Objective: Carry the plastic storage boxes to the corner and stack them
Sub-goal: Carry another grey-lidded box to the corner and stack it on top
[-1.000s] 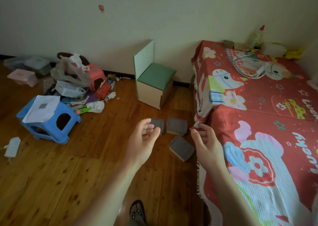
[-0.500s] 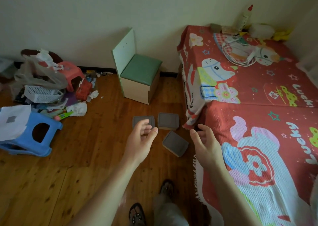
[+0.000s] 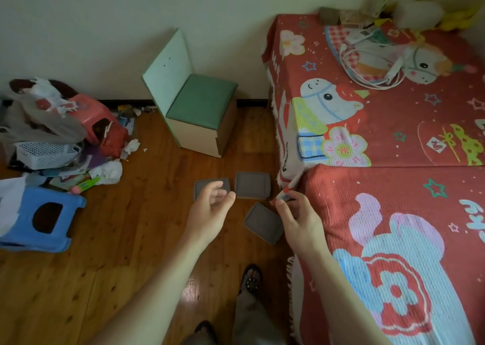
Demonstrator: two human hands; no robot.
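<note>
3 grey-lidded storage boxes (image 3: 252, 188) lie flat on the wood floor (image 3: 131, 226) at frame centre, beside the bed (image 3: 380, 187). The left hand (image 3: 210, 213) hovers half-open over the leftmost; the right hand (image 3: 299, 218), loosely curled and empty, is nearest the lowest box.

Open floor: bare wooden floor (image 3: 126, 253) runs wide on the near left, up to the three grey boxes.
Boxes: left box (image 3: 203, 186), far box (image 3: 252, 185) and near box (image 3: 262, 222) lie close together on the floor; open above.
Right side: bed (image 3: 393, 187) stands just beside the boxes, its red cover hanging at the far box's right edge.
Far side: green chair (image 3: 199, 113) stands beyond the boxes, a strip of floor between.
Left side: blue stool (image 3: 39, 221) and clutter pile (image 3: 65, 140), well apart from the boxes.
Near side: sandalled foot (image 3: 252, 279) on the floor.
</note>
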